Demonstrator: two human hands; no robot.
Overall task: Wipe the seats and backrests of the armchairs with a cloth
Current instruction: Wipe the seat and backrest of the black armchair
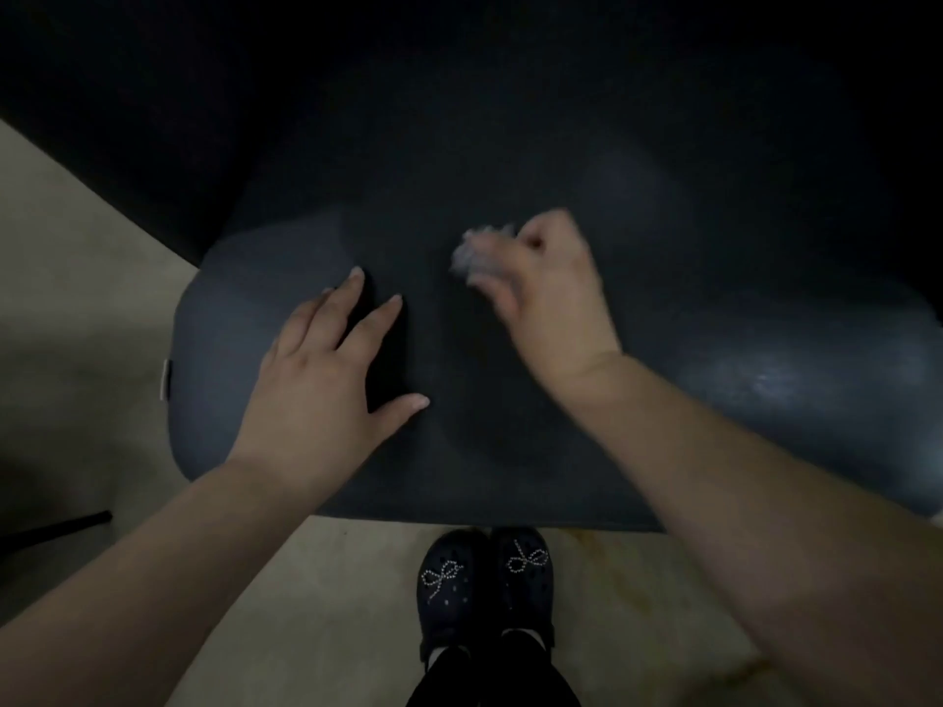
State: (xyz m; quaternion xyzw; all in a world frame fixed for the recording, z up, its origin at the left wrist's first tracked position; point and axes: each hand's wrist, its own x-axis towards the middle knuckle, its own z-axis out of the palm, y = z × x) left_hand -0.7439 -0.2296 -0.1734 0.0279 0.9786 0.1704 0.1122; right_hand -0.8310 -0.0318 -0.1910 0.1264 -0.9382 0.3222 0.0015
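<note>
A dark, smooth armchair seat fills most of the view, and everything else is placed against it. The left hand lies flat on the seat's left half, palm down, fingers spread and released, gripping nothing; its fingertips point away from the person and its thumb reaches toward the seat's middle. The right hand sits on the seat just right of centre, clenched around a pale, crumpled cloth, which sticks out from the far left side of the fist. Both this hand and the cloth are blurred, so the cloth's exact shape and whether it presses on the seat cannot be made out. The two hands are near each other but apart, with a strip of bare seat between them. Toward the seat's right edge a faint whitish sheen shows on the surface. Beyond the seat's far edge the view goes dark. Below the seat's near edge, a light floor shows, and on it stand a pair of dark clogs with beaded bow ornaments, toes just at the seat's front edge.
</note>
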